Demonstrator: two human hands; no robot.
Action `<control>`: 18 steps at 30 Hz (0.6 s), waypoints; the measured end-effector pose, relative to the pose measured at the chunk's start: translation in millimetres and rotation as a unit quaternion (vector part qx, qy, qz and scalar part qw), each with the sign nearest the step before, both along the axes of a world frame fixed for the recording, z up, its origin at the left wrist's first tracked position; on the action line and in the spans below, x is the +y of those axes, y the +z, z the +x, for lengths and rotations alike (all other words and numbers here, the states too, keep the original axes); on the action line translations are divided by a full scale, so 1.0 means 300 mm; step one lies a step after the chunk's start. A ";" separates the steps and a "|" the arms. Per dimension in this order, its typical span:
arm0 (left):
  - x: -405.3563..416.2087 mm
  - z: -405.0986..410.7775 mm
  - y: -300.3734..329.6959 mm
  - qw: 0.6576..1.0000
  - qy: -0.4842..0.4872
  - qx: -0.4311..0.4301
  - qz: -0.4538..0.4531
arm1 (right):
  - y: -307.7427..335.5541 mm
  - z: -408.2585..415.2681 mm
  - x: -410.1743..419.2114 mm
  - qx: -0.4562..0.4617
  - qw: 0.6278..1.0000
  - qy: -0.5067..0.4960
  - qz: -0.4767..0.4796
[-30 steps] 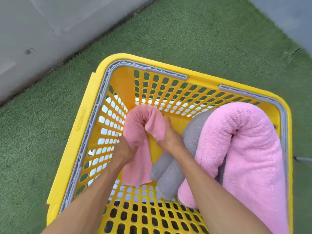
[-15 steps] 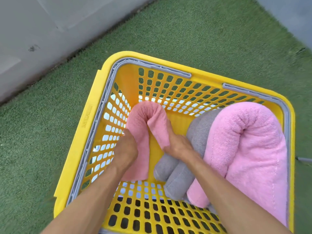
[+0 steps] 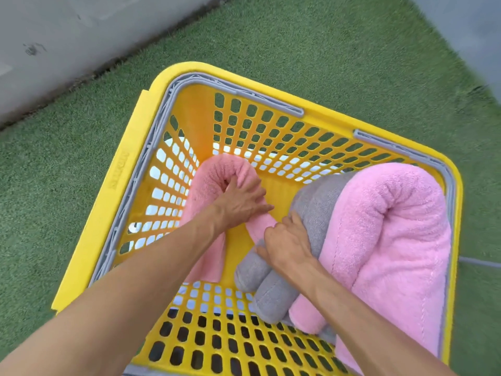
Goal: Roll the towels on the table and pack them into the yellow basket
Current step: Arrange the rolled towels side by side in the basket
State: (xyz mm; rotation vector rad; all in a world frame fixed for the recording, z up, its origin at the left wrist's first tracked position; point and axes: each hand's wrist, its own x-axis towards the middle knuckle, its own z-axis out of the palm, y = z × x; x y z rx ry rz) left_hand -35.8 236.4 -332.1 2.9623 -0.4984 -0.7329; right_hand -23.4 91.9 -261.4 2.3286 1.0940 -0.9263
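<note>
- while both hands are inside the yellow basket, the left hand presses, fingers spread, on the small pink towel by the left wall.
- right hand curled onto the grey towel, beside the large pink towel along the right wall.

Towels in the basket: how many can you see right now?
3. A small pink towel by the left wall, a grey towel in the middle, a large pink towel on the right. More could be hidden underneath.

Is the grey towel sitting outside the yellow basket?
No, the rolled grey towel lies inside the yellow basket, between the small pink towel and the big pink towel.
</note>
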 end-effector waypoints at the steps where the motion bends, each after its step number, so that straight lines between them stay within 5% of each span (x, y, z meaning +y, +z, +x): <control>1: -0.011 0.001 -0.004 1.000 0.002 -0.007 0.001 | 0.004 -0.001 -0.008 0.002 1.000 0.005 0.001; 11: 0.022 -0.105 -0.010 0.987 -0.090 -0.075 0.109 | 0.065 0.021 -0.072 0.040 0.996 0.075 -0.007; 18: -0.030 -0.158 -0.039 0.978 -0.162 -0.128 0.021 | 0.061 0.026 -0.073 0.058 0.991 0.117 -0.015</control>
